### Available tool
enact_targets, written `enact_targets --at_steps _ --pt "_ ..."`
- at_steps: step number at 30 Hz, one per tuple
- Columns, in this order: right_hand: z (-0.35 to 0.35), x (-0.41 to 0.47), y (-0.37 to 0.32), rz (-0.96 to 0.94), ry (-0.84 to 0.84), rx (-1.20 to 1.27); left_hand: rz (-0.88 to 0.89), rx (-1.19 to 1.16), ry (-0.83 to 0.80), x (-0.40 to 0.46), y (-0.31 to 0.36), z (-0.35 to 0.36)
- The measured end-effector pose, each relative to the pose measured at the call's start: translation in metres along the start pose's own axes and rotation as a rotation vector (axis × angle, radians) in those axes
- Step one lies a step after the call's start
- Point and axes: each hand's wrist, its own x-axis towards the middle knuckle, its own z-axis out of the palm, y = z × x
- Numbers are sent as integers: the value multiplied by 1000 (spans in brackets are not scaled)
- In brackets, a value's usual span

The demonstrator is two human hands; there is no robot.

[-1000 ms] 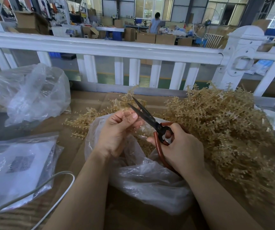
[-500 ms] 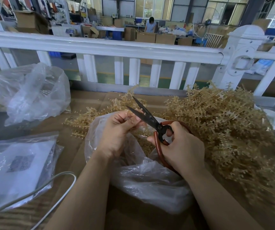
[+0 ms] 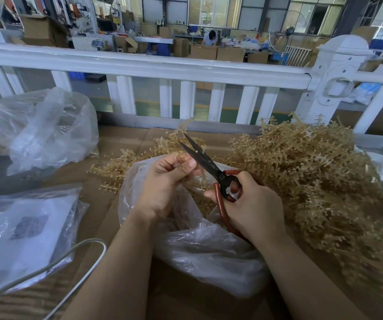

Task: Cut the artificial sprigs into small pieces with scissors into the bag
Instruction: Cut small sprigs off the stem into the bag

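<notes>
**Cutting step, blades parted over bag**

Left hand (image 3: 162, 181) pinches a sprig (image 3: 181, 166) above the open clear bag (image 3: 209, 250). Right hand (image 3: 253, 204) grips the red-handled scissors (image 3: 209, 166), blades apart beside the sprig. Uncut pile (image 3: 313, 172) lies right on the worktop (image 3: 121, 139). Next, probably: feed the stem between the blades and squeeze, letting pieces drop in.

Head camera looks forward and down, close over the worktable (image 3: 126, 144); edges seemingly warped.
</notes>
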Motion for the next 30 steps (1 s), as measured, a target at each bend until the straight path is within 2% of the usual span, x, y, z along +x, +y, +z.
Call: enact_targets --at_steps 9,22,26,30 --pt "-1 1 -2 26 29 -74 44 112 -46 0 -2 4" --pt "-1 1 1 15 0 8 28 76 -78 2 -2 3" --pt "3 0 4 80 -27 153 -52 -8 -12 1 0 6" --pt "3 2 6 231 10 439 -139 -118 72 2 0 3"
